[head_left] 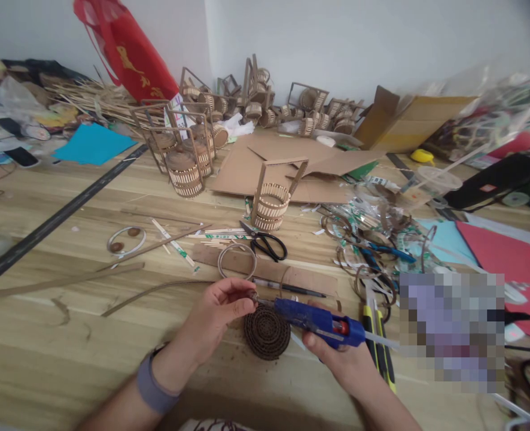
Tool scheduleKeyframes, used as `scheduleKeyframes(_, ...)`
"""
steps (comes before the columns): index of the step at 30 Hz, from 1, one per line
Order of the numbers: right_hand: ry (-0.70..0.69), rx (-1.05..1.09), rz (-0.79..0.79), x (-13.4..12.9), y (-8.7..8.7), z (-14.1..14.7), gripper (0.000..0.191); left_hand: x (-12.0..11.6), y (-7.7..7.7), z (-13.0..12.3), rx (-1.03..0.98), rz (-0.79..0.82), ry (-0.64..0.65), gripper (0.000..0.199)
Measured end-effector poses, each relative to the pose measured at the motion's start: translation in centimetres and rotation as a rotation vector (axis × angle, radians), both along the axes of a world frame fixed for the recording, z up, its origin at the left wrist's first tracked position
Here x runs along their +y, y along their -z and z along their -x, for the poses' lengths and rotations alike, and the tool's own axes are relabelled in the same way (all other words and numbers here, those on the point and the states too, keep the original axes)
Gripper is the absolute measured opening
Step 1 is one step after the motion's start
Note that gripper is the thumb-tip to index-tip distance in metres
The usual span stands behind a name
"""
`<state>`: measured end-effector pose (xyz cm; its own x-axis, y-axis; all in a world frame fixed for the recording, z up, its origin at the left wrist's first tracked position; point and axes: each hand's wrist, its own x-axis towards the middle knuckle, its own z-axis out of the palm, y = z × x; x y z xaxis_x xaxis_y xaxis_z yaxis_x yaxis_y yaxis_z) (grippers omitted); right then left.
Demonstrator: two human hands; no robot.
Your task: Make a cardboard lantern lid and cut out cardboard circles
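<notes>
My right hand [346, 359] grips a blue hot glue gun [314, 320], a white glue stick poking out of its back end. The gun's nozzle points left, right by the fingertips of my left hand [220, 311]. Those fingers are pinched on a small brown piece [254, 295], partly hidden by them. Just below the nozzle, a tightly wound dark brown coil [267, 333] lies flat on the table. Beyond my left hand is a pale ring [237, 261]. A thin brown strip [157, 294] runs along the wood toward that hand.
Black-handled scissors [267, 245] and a small slatted bucket with a tall handle [271, 206] stand ahead. Yellow-and-black-handled pliers [379, 347] lie right of my hand. Several more buckets [184, 170] sit farther back near cardboard [242, 164]. A long black bar [63, 215] crosses the left.
</notes>
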<state>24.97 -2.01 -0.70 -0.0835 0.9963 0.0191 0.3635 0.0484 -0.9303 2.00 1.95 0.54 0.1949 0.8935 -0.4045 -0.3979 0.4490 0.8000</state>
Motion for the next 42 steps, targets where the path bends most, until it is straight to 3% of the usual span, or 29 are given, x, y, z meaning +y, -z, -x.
scheduleKeyframes(42, 0.040, -0.004, -0.024, 0.20, -0.33, 0.34, 0.039, -0.01, -0.04, 0.13, -0.084, 0.003, 0.014, 0.041)
